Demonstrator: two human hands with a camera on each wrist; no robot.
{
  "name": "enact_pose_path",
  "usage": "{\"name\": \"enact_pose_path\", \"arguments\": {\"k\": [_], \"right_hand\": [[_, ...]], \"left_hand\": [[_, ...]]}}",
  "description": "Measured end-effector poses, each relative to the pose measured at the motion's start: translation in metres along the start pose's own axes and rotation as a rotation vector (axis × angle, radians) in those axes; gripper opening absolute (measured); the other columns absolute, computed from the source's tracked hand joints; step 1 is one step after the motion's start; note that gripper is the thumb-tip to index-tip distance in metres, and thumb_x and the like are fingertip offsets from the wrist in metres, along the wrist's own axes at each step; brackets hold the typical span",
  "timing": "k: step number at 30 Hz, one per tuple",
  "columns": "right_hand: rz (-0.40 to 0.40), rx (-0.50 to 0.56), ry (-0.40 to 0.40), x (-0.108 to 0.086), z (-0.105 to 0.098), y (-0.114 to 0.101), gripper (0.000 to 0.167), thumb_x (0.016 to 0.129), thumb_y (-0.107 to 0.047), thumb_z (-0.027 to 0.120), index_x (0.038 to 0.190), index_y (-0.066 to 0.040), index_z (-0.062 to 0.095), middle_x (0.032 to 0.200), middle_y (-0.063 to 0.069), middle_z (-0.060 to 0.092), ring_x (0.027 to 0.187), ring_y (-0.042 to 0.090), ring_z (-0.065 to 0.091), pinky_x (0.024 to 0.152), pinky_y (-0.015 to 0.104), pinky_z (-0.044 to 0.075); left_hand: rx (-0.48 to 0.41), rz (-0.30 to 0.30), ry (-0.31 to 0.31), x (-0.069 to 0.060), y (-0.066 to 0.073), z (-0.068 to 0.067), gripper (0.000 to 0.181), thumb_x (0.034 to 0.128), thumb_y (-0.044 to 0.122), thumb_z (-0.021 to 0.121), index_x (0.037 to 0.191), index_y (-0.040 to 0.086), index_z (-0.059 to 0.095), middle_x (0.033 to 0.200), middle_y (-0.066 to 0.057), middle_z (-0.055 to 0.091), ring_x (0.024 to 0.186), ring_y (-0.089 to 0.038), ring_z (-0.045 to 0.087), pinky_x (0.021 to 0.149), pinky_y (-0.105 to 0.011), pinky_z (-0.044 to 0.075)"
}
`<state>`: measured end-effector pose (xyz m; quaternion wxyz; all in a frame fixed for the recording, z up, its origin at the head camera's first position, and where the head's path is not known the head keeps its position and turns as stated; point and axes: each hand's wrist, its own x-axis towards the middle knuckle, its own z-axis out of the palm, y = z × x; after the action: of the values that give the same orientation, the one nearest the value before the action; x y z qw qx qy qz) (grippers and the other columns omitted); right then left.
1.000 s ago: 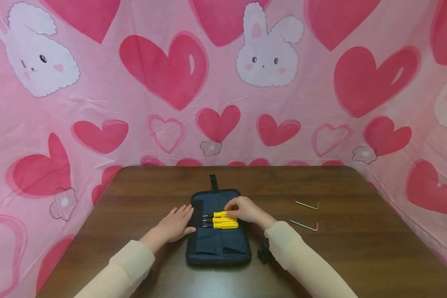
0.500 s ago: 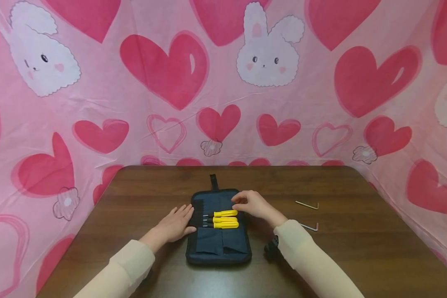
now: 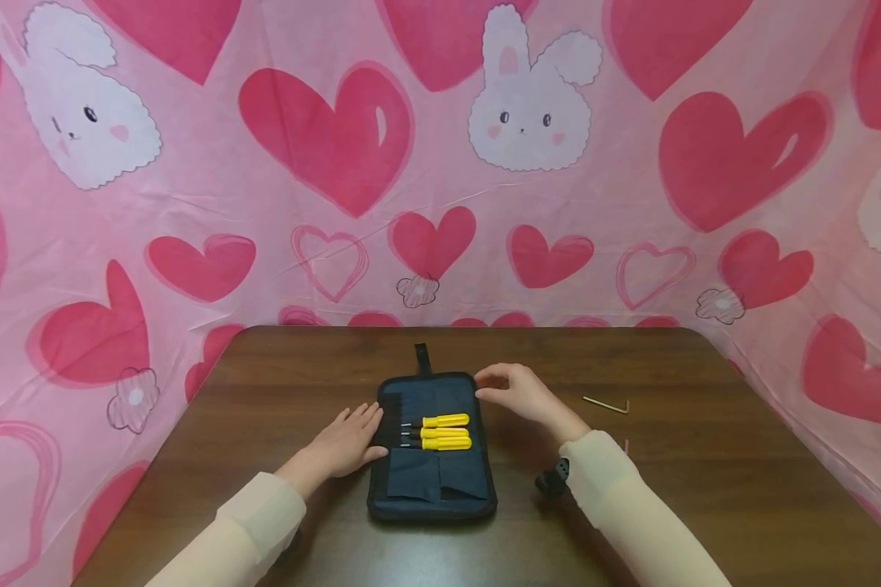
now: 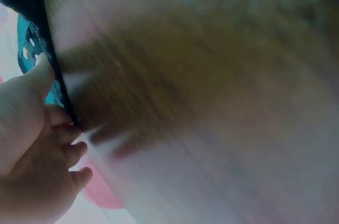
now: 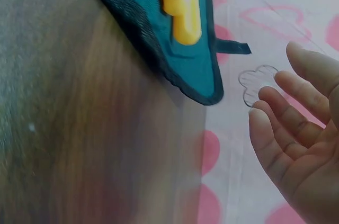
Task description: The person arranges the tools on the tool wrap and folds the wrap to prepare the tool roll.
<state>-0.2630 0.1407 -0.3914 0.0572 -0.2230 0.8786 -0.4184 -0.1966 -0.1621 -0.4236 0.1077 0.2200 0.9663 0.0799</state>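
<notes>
A dark tool pouch (image 3: 440, 512) lies unfolded on the table, its strap pointing to the back. Three yellow-handled screwdrivers (image 3: 444, 434) lie side by side in it, their tips toward the slotted left flap. My left hand (image 3: 340, 444) rests with fingers extended on the pouch's left edge; the left wrist view shows this hand (image 4: 39, 144) at the dark edge. Just off the pouch's upper right edge is my right hand (image 3: 517, 393), fingers loosely bent and holding nothing. The right wrist view shows that hand (image 5: 302, 123) empty, beside the pouch (image 5: 204, 83).
A hex key (image 3: 605, 403) lies on the brown table (image 3: 675, 489) to the right. A second one is mostly hidden behind the right sleeve (image 3: 617, 481); only its tip shows. A pink cloth (image 3: 440, 179) with hearts and rabbits hangs behind the table.
My right hand has let go of the top screwdriver and moved right, off the pouch. The right sleeve now covers most of the nearer hex key. My left hand has stayed in place.
</notes>
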Motion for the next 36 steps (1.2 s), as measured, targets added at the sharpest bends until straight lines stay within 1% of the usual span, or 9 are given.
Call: {"name": "enact_pose_path", "arguments": {"k": [3, 8, 11, 18, 20, 26, 29, 32, 36], "right_hand": [[0.013, 0.008, 0.010, -0.003, -0.006, 0.000, 0.033, 0.083, -0.023, 0.070, 0.113, -0.008, 0.064, 0.107, 0.005, 0.063, 0.091, 0.020, 0.056, 0.081, 0.036, 0.049], [-0.017, 0.005, 0.032, -0.008, -0.017, 0.003, 0.032, 0.084, -0.025, 0.069, 0.113, -0.012, 0.064, 0.109, 0.008, 0.062, 0.093, 0.022, 0.057, 0.082, 0.037, 0.049], [-0.026, 0.002, 0.049, -0.012, -0.022, 0.006, 0.034, 0.084, -0.026, 0.069, 0.114, -0.010, 0.063, 0.109, 0.009, 0.063, 0.094, 0.022, 0.057, 0.082, 0.038, 0.049], [0.031, 0.013, 0.074, -0.021, -0.035, 0.011, 0.034, 0.084, -0.026, 0.069, 0.114, -0.011, 0.063, 0.114, 0.012, 0.060, 0.096, 0.023, 0.057, 0.082, 0.037, 0.049], [0.028, 0.014, 0.077, -0.023, -0.038, 0.013, 0.035, 0.085, -0.027, 0.068, 0.115, -0.010, 0.063, 0.116, 0.013, 0.059, 0.097, 0.024, 0.056, 0.082, 0.038, 0.049], [0.007, -0.023, 0.108, -0.030, -0.049, 0.018, 0.036, 0.085, -0.027, 0.068, 0.114, -0.008, 0.063, 0.112, 0.010, 0.061, 0.097, 0.024, 0.057, 0.082, 0.040, 0.049], [-0.007, -0.041, 0.115, -0.033, -0.054, 0.021, 0.037, 0.085, -0.027, 0.068, 0.114, -0.006, 0.063, 0.111, 0.011, 0.062, 0.097, 0.025, 0.058, 0.083, 0.042, 0.048], [0.001, -0.045, 0.122, -0.037, -0.058, 0.025, 0.038, 0.084, -0.029, 0.068, 0.114, -0.007, 0.063, 0.110, 0.011, 0.062, 0.097, 0.025, 0.058, 0.083, 0.043, 0.047], [0.010, -0.053, 0.133, -0.043, -0.063, 0.031, 0.040, 0.085, -0.032, 0.067, 0.115, -0.006, 0.062, 0.112, 0.014, 0.061, 0.099, 0.027, 0.057, 0.084, 0.045, 0.046]], "left_hand": [[0.001, 0.000, 0.000, 0.000, -0.001, 0.001, 0.067, 0.0916, 0.041, 0.052, 0.138, -0.005, 0.036, 0.144, -0.019, 0.031, 0.133, -0.033, 0.025, 0.106, -0.049, 0.018], [0.004, 0.002, 0.001, 0.001, -0.003, 0.002, 0.067, 0.0916, 0.041, 0.052, 0.138, -0.005, 0.036, 0.144, -0.019, 0.031, 0.133, -0.033, 0.025, 0.106, -0.049, 0.018], [0.005, 0.003, 0.000, 0.001, -0.002, 0.003, 0.067, 0.0918, 0.042, 0.052, 0.138, -0.005, 0.035, 0.144, -0.018, 0.031, 0.133, -0.033, 0.025, 0.106, -0.049, 0.018], [0.007, 0.004, 0.004, 0.001, -0.003, 0.003, 0.068, 0.0915, 0.042, 0.052, 0.138, -0.005, 0.036, 0.144, -0.018, 0.031, 0.133, -0.033, 0.025, 0.106, -0.049, 0.018], [0.010, 0.003, 0.005, 0.002, -0.003, 0.003, 0.068, 0.0913, 0.043, 0.052, 0.138, -0.004, 0.036, 0.144, -0.018, 0.031, 0.133, -0.032, 0.025, 0.106, -0.049, 0.018], [-0.001, 0.004, 0.007, 0.002, -0.003, 0.003, 0.068, 0.0911, 0.042, 0.052, 0.138, -0.004, 0.036, 0.143, -0.018, 0.032, 0.133, -0.033, 0.026, 0.105, -0.050, 0.018], [-0.002, -0.001, 0.006, 0.001, -0.002, 0.001, 0.068, 0.0912, 0.042, 0.052, 0.138, -0.004, 0.036, 0.144, -0.018, 0.032, 0.133, -0.033, 0.025, 0.106, -0.050, 0.018], [-0.003, -0.006, 0.005, 0.001, -0.002, 0.000, 0.068, 0.0913, 0.042, 0.052, 0.138, -0.004, 0.036, 0.144, -0.018, 0.032, 0.133, -0.033, 0.025, 0.106, -0.049, 0.018], [-0.010, -0.008, 0.002, 0.000, 0.000, -0.001, 0.067, 0.0916, 0.041, 0.052, 0.138, -0.004, 0.036, 0.144, -0.018, 0.031, 0.133, -0.033, 0.025, 0.106, -0.049, 0.018]]}}
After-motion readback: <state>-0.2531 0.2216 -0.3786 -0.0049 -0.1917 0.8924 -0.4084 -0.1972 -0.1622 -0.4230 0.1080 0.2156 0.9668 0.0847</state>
